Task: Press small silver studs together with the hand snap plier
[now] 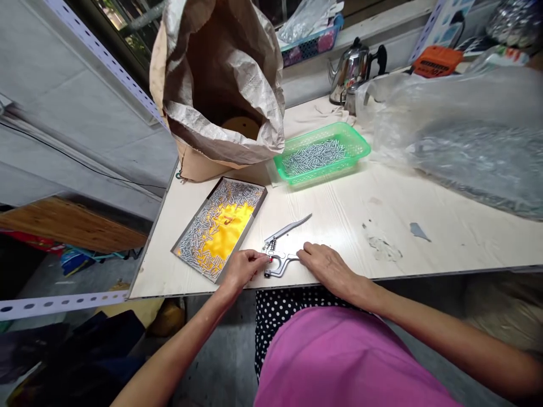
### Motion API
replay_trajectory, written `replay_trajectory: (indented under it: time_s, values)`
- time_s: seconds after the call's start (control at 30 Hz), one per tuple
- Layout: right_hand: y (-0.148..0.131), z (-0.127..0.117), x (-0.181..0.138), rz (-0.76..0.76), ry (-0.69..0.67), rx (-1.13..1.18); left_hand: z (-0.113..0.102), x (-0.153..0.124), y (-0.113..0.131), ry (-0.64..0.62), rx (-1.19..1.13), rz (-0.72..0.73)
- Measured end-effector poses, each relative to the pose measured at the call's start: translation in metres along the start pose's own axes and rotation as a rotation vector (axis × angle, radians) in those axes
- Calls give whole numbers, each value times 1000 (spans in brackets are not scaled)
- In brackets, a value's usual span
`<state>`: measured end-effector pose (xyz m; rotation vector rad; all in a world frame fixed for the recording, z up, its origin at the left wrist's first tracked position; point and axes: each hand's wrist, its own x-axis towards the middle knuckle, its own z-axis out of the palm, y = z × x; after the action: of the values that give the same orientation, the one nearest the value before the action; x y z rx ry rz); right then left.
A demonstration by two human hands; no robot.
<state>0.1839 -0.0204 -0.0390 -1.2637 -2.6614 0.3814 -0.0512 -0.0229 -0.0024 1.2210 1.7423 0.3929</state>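
Observation:
A pair of silver hand-press pliers (289,228) lies by the table's front edge, its handles spread apart and a spring between them. My right hand (326,267) is closed around the end of the lower handle. At the jaws, thumb and fingers of my left hand (242,268) are pinched together; whatever they hold is too small to make out. A bit of red shows at the jaw beside those fingertips. Left of the pliers, a shallow dark-rimmed tray with a yellow bottom (228,230) holds many small silver metal pins (190,249).
Behind stands a large open paper sack (190,157). A green plastic basket (360,149) of similar metal pieces sits beside it. To the right lies a big clear plastic bag (475,147). At the back are a steel kettle (348,70) and an orange box (438,61).

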Motion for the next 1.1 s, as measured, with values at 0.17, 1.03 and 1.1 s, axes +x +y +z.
replay_trajectory:
  time_s: [0.17, 1.03, 1.1]
  values:
    - [-2, -1, -2, 22, -16, -20, 5, 0, -3, -46, 31, -61]
    - [0, -3, -4, -20, 39, -8, -2, 6, 20, -156, 336, -88]
    - [1, -3, -6, -56, 58, -7, -3, 4, 17, -189, 287, -108]
